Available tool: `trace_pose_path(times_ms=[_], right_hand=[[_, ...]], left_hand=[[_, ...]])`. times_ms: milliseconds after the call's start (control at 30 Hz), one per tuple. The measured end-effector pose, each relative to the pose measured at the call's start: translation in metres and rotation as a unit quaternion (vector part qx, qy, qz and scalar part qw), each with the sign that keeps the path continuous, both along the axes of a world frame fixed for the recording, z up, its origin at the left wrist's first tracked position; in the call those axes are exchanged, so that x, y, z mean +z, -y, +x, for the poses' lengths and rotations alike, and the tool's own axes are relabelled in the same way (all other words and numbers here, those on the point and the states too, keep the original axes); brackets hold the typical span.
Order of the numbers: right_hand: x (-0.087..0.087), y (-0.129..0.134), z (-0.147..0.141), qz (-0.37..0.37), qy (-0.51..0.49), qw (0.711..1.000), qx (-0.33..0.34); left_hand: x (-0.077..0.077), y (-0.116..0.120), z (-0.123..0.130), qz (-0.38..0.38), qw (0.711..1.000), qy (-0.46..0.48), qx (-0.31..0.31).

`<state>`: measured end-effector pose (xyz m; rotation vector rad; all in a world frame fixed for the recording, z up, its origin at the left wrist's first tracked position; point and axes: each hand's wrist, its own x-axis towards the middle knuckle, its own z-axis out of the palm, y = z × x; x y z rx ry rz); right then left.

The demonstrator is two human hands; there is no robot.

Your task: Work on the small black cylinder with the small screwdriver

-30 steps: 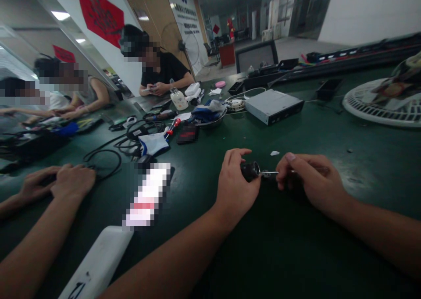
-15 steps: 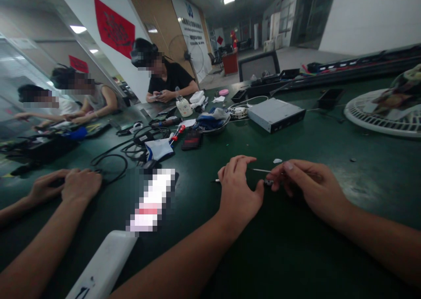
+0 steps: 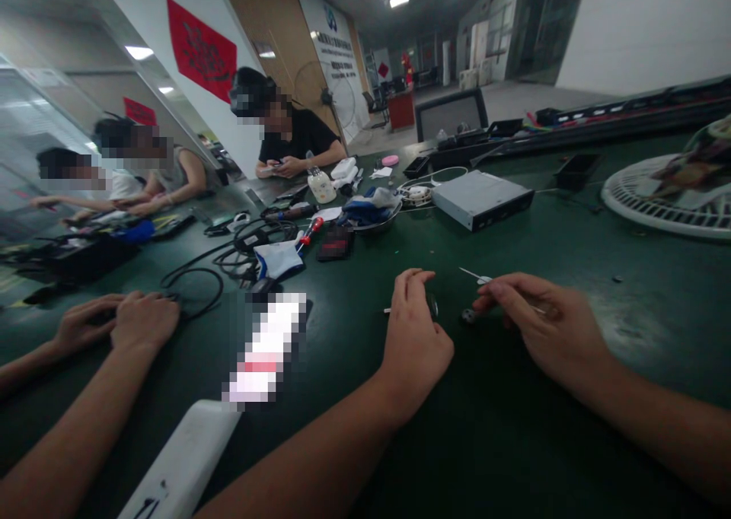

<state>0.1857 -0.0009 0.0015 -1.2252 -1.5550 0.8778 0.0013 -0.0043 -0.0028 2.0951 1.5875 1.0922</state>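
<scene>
- While the left hand (image 3: 416,344) curls round a dark cylinder (image 3: 432,304), its fingers grip it just above the green surface (image 3: 496,443); most of it hidden by the hand.
- Right hand (image 3: 542,317): fingers closed on a thin metal rod (image 3: 471,274), tip pointing toward the left hand, apart from the cylinder.
- Small dark part (image 3: 468,316) between the hands, nearer the right fingertips.
- White scrap (image 3: 484,280) just behind the rod.
- Farther back: grey box (image 3: 480,198), blue-and-white cloth (image 3: 368,205) in a bowl (image 3: 384,224), red-handled screwdriver (image 3: 312,231).
- Left side: another person's hands (image 3: 142,323), near a black cable (image 3: 218,294).
</scene>
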Motion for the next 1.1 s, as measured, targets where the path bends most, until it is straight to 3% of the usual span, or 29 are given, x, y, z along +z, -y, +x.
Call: trace_pose_path(times_ms=[133,333,633,1100], right_hand=[[-0.005,-0.004,0.002,0.050,0.164,0.985,0.029],[-0.008,-0.004,0.000,0.056,0.232,0.969,0.060],[-0.003,-0.001,0.003,0.043,0.142,0.988,0.055],[0.004,0.002,-0.001,0.064,0.069,0.996,0.002]], left_hand=[[-0.001,0.000,0.000,-0.012,1.000,0.007,-0.003],[-0.006,-0.001,0.000,-0.007,1.000,-0.026,0.011],[-0.006,-0.001,0.000,-0.006,0.995,-0.086,0.040],[0.003,-0.001,0.002,-0.012,0.995,-0.093,-0.019]])
